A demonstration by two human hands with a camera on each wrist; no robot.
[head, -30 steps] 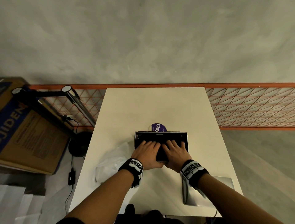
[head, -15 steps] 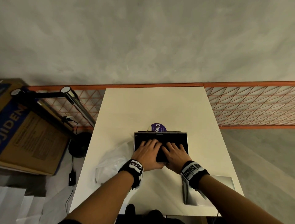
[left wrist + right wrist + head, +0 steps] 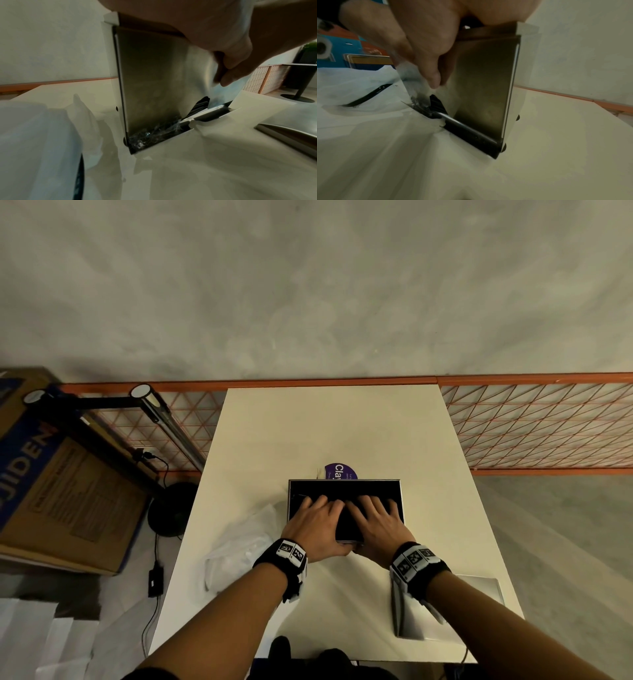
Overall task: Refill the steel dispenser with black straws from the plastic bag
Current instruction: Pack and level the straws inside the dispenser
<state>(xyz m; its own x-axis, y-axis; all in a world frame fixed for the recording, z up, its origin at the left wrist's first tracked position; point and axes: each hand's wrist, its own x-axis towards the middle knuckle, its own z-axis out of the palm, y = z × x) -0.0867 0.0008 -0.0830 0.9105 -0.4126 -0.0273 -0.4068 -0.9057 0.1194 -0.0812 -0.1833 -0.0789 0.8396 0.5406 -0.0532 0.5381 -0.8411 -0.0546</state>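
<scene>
At the centre of the worktop (image 3: 342, 422) I see the dispenser (image 3: 344, 487) standing upright with its top open and black straws (image 3: 346, 523) filling the opening. The left hand (image 3: 317, 527) lies over the left part of the opening, fingers straight and spread across the straws, thumb down the near steel face. The right hand (image 3: 378, 527) lies over the right part in the same manner, fingers extended on the straws, thumb against the near face. Neither hand is clenched; both press flat. In the wrist views I see each thumb resting on the steel front, and more black straws in the slot at the dispenser base. The bag (image 3: 239, 546) lies crumpled on the worktop just left of the dispenser, with one black straw (image 3: 368, 96) in it. A steel lid (image 3: 479, 604) lies on the worktop near the right forearm. A purple sticker (image 3: 340, 472) sits just behind the dispenser.
</scene>
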